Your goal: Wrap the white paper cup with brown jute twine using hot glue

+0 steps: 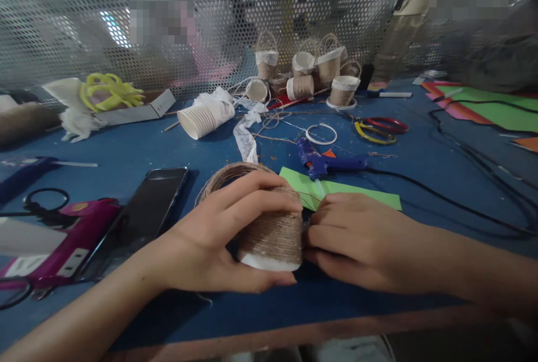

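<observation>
My left hand (210, 227) is wrapped round a paper cup (273, 233) covered in rows of brown jute twine, with a bare white band at its lower end. Behind that hand lies a loose coil of jute twine (227, 172). Close against the cup's right side, my right hand (357, 238) is closed, its fingertips pinched together and mostly hidden. A thin twine strand runs over the green paper strip (378, 198) towards these fingers. Just beyond them rests a blue hot glue gun (315, 157), its nozzle end over the paper.
Several twine-wrapped cups (330, 68) stand at the back by a perforated metal screen (227, 14). Stacked paper cups (205, 118), white lace (245, 138) and scissors (378, 129) lie mid-table. A phone (138, 210) and magenta power strip (79, 238) are left; a black cable (441, 196) crosses the right.
</observation>
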Demonstrator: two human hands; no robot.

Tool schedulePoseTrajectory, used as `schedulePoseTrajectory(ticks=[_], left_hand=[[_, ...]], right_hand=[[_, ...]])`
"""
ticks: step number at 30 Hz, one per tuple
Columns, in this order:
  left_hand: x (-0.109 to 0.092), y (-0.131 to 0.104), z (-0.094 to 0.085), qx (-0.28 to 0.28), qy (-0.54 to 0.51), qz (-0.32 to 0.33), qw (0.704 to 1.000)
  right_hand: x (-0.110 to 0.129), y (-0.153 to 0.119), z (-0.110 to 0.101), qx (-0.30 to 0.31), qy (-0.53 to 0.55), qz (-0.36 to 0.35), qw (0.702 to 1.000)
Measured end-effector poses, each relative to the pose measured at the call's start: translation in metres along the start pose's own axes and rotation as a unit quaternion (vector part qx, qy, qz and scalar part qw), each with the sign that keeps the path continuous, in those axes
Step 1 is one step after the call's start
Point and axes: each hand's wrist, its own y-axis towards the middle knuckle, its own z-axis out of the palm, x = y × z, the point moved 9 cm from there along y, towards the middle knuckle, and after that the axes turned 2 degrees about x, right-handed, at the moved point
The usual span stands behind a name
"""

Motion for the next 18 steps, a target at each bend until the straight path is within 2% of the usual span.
schedulePoseTrajectory(ticks=[13, 18], left_hand=[[0.001, -0.005, 0.01, 0.036, 0.012, 0.005, 0.999], [0.005, -0.008, 0.014, 0.048, 0.005, -0.018, 0.999]], right_hand=[[-0.001, -0.002, 0.005, 0.012, -0.012, -0.015, 1.0], [0.001, -0.001, 0.004, 0.008, -0.016, -0.019, 1.0]])
